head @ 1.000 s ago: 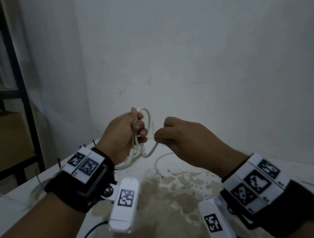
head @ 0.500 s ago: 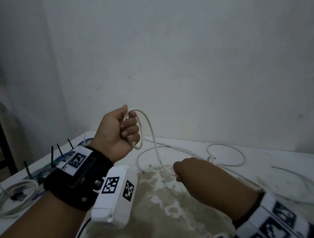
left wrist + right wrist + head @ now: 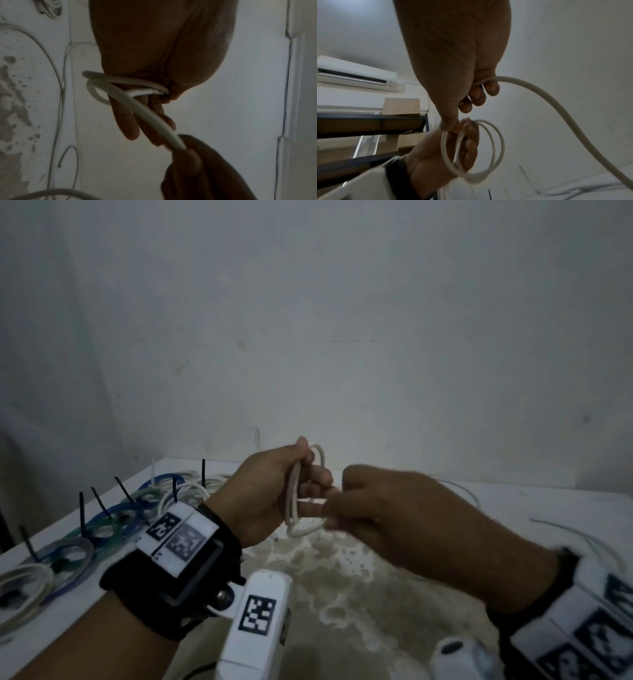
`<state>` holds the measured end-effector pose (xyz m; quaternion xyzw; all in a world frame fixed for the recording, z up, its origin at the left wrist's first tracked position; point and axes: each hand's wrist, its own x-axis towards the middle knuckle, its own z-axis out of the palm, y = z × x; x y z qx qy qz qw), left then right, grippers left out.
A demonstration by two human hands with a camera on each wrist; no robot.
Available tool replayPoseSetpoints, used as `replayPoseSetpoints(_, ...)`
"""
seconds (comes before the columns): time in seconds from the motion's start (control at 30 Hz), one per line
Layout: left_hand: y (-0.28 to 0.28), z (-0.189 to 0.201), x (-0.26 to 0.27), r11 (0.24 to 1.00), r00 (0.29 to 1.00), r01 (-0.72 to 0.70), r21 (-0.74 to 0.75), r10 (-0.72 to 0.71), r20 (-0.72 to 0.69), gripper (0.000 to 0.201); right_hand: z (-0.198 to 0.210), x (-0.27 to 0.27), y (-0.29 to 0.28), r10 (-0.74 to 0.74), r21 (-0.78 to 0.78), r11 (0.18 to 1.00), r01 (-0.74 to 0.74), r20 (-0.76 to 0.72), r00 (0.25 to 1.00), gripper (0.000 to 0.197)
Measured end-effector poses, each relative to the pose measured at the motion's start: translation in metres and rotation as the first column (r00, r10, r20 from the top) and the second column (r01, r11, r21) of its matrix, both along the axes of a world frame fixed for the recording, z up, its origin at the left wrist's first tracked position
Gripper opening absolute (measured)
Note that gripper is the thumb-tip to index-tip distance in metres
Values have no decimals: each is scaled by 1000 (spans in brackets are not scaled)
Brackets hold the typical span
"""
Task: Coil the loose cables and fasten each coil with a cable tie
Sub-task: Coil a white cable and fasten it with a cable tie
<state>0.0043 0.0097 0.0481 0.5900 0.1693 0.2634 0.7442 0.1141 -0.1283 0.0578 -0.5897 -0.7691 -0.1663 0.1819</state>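
Note:
My left hand is raised over the table and grips a small coil of white cable of two or three loops. The coil hangs round its fingers in the right wrist view. My right hand is right beside it, fingers curled round the free run of the same cable, which trails down to the table. In the left wrist view the cable runs from the coil into the right hand.
Several finished coils, blue, green and white, lie at the table's left with black cable ties sticking up. Thin loose wires lie at the right. The white table is stained in the middle. A wall stands close behind.
My right hand has risen from low over the table back up to the left hand, bringing another turn of cable to the coil. The head view has shifted right and down.

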Motion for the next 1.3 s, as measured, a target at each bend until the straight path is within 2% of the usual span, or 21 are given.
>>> replayPoseSetpoints(0.1, -7, -4, 2, 995, 995, 72, 63, -68, -72, 33, 6, 19, 5, -2, 34, 999, 5, -90, 996, 36)
replayPoseSetpoints(0.23, -14, -8, 4, 983, 975, 144, 116, -121, -186, 37, 4, 36, 14, -58, 121, 990, 79, -169, 984, 40)
replayPoseSetpoints(0.3, -18, -8, 4, 978, 960, 205, 46, -191, -204, 36, -1, 43, 19, -74, 128, 986, 108, -239, 968, 39)
replayPoseSetpoints(0.4, -15, -3, 2, 944, 943, 292, -153, -311, -121, 35, -12, 51, 23, -73, 151, 978, 143, -396, 915, 25)
replayPoseSetpoints(0.43, -13, -2, 0, 929, 938, 314, -199, -335, -85, 36, -15, 51, 23, -73, 126, 981, 151, -478, 875, 23)
replayPoseSetpoints(0.5, -10, 0, -2, 906, 931, 345, -244, -364, -32, 41, -18, 46, 20, -81, 15, 993, 120, -658, 749, 24)
replayPoseSetpoints(0.6, -8, 1, -5, 897, 928, 365, -248, -373, 16, 41, -18, 38, 18, -27, -54, 998, -37, -855, 517, 37)
replayPoseSetpoints(0.67, -6, 2, -7, 880, 916, 396, -262, -399, 48, 36, -17, 34, 16, -2, -65, 986, -151, -923, 385, 42)
replayPoseSetpoints(0.73, -4, 1, -9, 868, 908, 416, -273, -414, 66, 32, -18, 33, 17, 5, -68, 978, -199, -938, 348, 34)
replayPoseSetpoints(0.77, -4, 0, -9, 877, 914, 402, -264, -401, 59, 32, -18, 32, 20, 12, -57, 984, -169, -925, 380, 25)
replayPoseSetpoints(0.8, -5, -1, -9, 898, 928, 367, -241, -370, 36, 33, -19, 31, 23, 19, -30, 995, -98, -887, 462, 17)
replayPoseSetpoints(0.87, -9, -2, -7, 950, 962, 270, -157, -274, -6, 32, -22, 30, 29, -9, 44, 997, 64, -754, 657, 21)
replayPoseSetpoints(0.93, -13, -3, -5, 971, 977, 211, -112, -211, 7, 35, -25, 29, 34, -42, 108, 982, 153, -670, 742, 23)
replayPoseSetpoints(1.0, -13, -4, -5, 978, 983, 184, -103, -181, 33, 35, -27, 28, 35, -32, 168, 969, 182, -643, 765, 22)
replayPoseSetpoints(1.03, -13, -5, -5, 980, 985, 170, -100, -167, 41, 33, -28, 27, 36, -14, 183, 967, 176, -657, 754, 20)
replayPoseSetpoints(1.17, -10, -9, -7, 979, 986, 163, -119, -157, 59, 28, -28, 25, 36, 9, 84, 992, 98, -804, 595, 18)
replayPoseSetpoints(1.23, -8, -10, -8, 978, 985, 173, -116, -171, 28, 30, -28, 26, 36, -5, 62, 994, 90, -795, 606, 19)
replayPoseSetpoints(1.3, -8, -11, -7, 983, 987, 160, -88, -161, -2, 34, -28, 25, 38, -8, 87, 990, 110, -744, 668, 20)
